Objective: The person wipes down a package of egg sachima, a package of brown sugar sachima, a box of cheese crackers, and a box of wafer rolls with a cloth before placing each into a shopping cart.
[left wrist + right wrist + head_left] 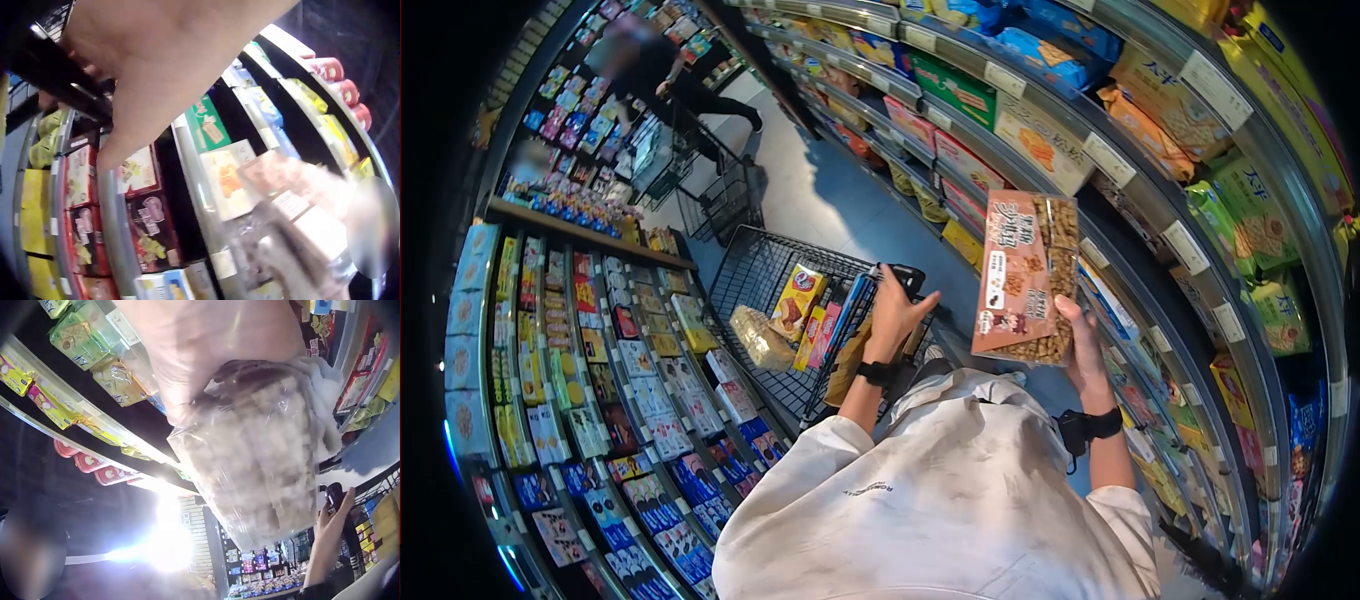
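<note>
My right hand holds up a clear pack of sachima cakes with a brown printed label, its thumb along the right edge. In the right wrist view the pack hangs below the palm, its wrapper crinkled and shiny. My left hand grips the handle of a black wire shopping cart, thumb stretched outward. The left wrist view shows its fingers round the dark handle. Inside the cart are a yellow box, a pink box and a tan bag.
Tall shelves of packaged snacks curve along the right, close by the pack. Lower shelves of boxes line the left. Ahead in the aisle a person stands with another cart. Grey floor runs between.
</note>
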A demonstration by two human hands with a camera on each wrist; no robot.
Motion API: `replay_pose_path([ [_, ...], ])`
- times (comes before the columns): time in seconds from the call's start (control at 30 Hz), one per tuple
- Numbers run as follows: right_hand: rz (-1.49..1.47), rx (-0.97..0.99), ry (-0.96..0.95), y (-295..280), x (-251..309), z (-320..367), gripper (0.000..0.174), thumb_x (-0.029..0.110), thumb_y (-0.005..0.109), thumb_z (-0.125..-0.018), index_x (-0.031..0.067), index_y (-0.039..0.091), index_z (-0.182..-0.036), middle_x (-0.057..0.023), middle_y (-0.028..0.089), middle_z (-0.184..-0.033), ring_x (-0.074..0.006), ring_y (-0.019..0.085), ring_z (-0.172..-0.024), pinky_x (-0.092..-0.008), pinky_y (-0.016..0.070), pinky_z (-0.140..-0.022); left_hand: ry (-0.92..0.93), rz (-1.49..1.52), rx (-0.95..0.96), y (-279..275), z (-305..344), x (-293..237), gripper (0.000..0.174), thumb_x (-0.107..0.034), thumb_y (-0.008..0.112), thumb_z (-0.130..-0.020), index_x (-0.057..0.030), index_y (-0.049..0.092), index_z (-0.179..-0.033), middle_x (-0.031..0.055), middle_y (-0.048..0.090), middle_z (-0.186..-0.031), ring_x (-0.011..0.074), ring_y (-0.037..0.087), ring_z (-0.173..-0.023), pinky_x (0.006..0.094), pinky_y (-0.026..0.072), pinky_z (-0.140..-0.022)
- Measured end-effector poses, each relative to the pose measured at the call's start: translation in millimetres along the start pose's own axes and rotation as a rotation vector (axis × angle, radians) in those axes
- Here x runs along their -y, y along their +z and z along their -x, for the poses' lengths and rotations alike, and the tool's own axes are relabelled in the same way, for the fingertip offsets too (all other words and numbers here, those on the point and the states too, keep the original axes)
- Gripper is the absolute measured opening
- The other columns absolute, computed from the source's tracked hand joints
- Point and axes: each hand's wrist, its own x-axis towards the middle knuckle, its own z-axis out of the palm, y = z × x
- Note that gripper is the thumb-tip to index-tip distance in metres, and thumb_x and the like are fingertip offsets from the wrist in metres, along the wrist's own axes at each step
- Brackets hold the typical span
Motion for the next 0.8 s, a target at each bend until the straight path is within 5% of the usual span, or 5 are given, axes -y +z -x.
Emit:
replay_pose_path([
  [0.03, 0.019, 0.008, -0.002, -3.6, -2.4, -0.3, 0.054, 0.026, 0.071, -0.090, 0.0014, 0.053, -0.135, -0.0075, 0.062, -0.124, -0.0173, 0.063, -0.110, -0.0342, 0.0518, -0.096, 0.097, -0.017, -0.033, 3.1, 6.6, 0.7, 0.117, -0.040, 0.083, -0.078, 0.0143, 0.010, -0.153, 0.0347, 0.064, -0.112, 0.0445, 0.068, -0.096, 0.0462, 0.0562, -0.079],
  [0.07, 0.019, 0.023, -0.001, -4.2, -2.3, 0.4, 0.054, 0.026, 0.071, -0.090, 0.0014, 0.053, -0.135, -0.0075, 0.062, -0.124, -0.0173, 0.063, -0.110, -0.0342, 0.0518, -0.096, -0.043, -0.045, 0.071, 6.8, 10.8, -0.2, 0.111, -0.028, 0.080, -0.081, 0.0095, 0.006, -0.155, 0.0303, 0.068, -0.101, 0.0451, 0.069, -0.091, 0.0475, 0.0555, -0.079],
  [0.23, 0.072, -0.042, -0.026, 0.2, -0.6, 12.8, 0.058, 0.024, 0.071, -0.090, 0.0002, 0.049, -0.138, -0.0091, 0.060, -0.127, -0.0173, 0.063, -0.110, -0.0343, 0.0513, -0.096, 0.065, -0.122, -0.052, 18.3, 10.9, 12.8, 0.091, -0.008, 0.064, -0.088, 0.0076, 0.006, -0.157, 0.0269, 0.067, -0.084, 0.0413, 0.068, -0.072, 0.0472, 0.0531, -0.066],
  [0.5, 0.077, -0.092, -0.048, -4.3, 0.6, 26.0, 0.049, 0.025, 0.071, -0.090, 0.0002, 0.057, -0.129, -0.0075, 0.065, -0.117, -0.0169, 0.063, -0.106, -0.0352, 0.0504, -0.095, 0.093, -0.055, -0.042, 17.4, 6.5, 10.5, 0.091, -0.003, 0.061, -0.082, 0.0088, 0.009, -0.156, 0.0286, 0.065, -0.079, 0.0450, 0.065, -0.070, 0.0512, 0.0509, -0.065],
  [0.8, 0.017, -0.128, -0.103, -8.9, -0.7, 37.8, 0.055, 0.023, 0.071, -0.090, 0.0007, 0.051, -0.136, -0.0077, 0.061, -0.126, -0.0168, 0.061, -0.112, -0.0350, 0.0495, -0.098, 0.117, -0.068, -0.014, 24.5, 5.3, 5.0, 0.092, -0.004, 0.062, -0.079, 0.0101, 0.012, -0.155, 0.0265, 0.066, -0.080, 0.0430, 0.066, -0.071, 0.0490, 0.0517, -0.066],
])
